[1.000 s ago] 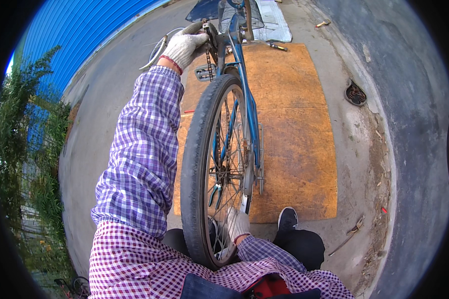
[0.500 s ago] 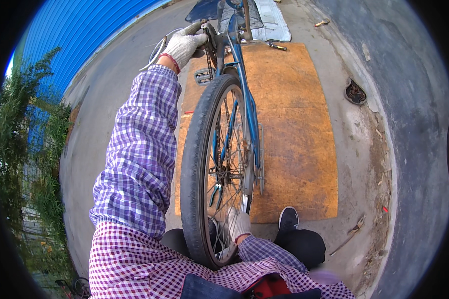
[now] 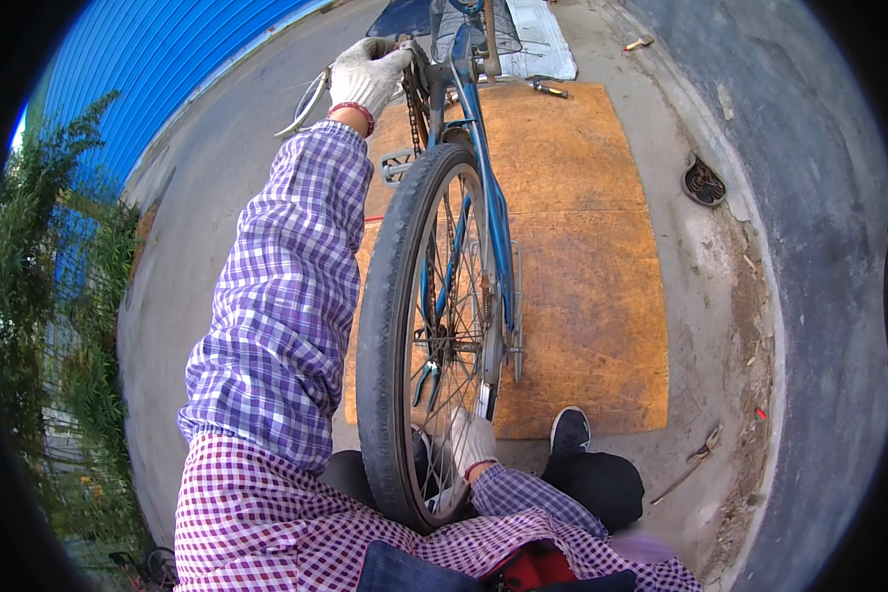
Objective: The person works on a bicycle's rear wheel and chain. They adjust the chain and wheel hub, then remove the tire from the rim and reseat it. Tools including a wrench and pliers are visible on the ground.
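A blue bicycle [image 3: 472,109] stands in front of me, its rear wheel [image 3: 380,326] nearest and between my legs. My left hand [image 3: 370,77], in a white knit glove, reaches far forward to the crank area beside the chain [image 3: 411,113]. Its fingers are curled there, and what they grip is hidden. A pedal [image 3: 395,166] sticks out just nearer than that hand. Low on the wheel's right side, my gloved right hand [image 3: 476,446] is closed at the rim, partly seen through the spokes. Dark-handled pliers [image 3: 430,375] show behind the spokes.
A worn brown board [image 3: 582,266] lies under the bicycle. A tool [image 3: 550,90] rests on its far edge. On the right are a dark bowl of small parts [image 3: 703,182], a hammer-like tool [image 3: 638,44] and a stick [image 3: 689,464]. Plants [image 3: 89,326] grow at left.
My left hand has shifted slightly right, closer to the frame, its fingers more curled. The left pedal has moved a little toward me. My right hand stays in place.
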